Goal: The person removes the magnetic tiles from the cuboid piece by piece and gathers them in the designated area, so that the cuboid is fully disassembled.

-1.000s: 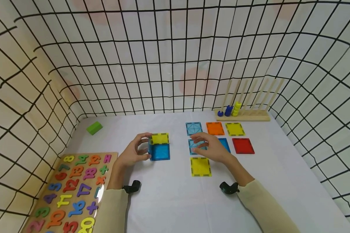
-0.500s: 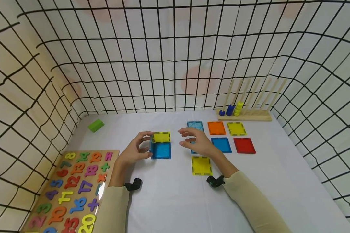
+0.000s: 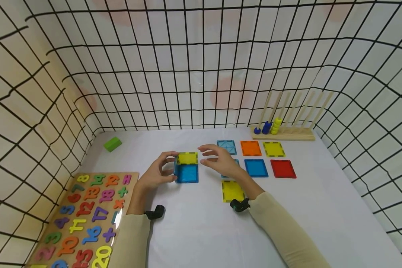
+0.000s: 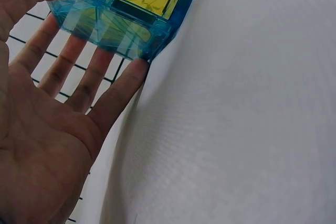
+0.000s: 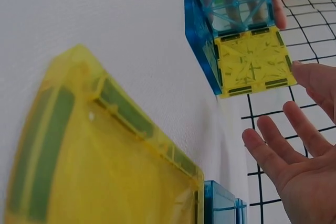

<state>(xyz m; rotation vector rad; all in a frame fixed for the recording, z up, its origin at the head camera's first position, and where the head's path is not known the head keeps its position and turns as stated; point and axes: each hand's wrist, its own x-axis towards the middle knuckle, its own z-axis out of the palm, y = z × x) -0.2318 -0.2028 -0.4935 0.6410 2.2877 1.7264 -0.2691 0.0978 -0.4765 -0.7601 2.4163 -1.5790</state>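
A small corner of magnetic tiles stands mid-table: a blue tile [image 3: 188,174] lies flat, a yellow tile [image 3: 187,158] stands upright at its back, and a light blue tile [image 5: 234,3] stands upright at its left. My left hand [image 3: 155,171] holds the light blue tile at its edges, thumb on the near side and fingers on the far side. My right hand [image 3: 222,162], holding nothing, hovers with relaxed fingers beside the yellow tile's right edge. In the right wrist view one fingertip is close to that edge; contact cannot be told.
Right of the corner lie several flat tiles, among them a near yellow tile [image 3: 233,191], a blue tile [image 3: 256,168], a red tile [image 3: 283,169] and an orange tile [image 3: 251,148]. A wooden peg rack [image 3: 284,134], green block [image 3: 112,144] and number board [image 3: 120,216] surround them.
My right hand has moved left, from above the flat tiles to beside the upright yellow tile. The left hand keeps its hold on the light blue tile.
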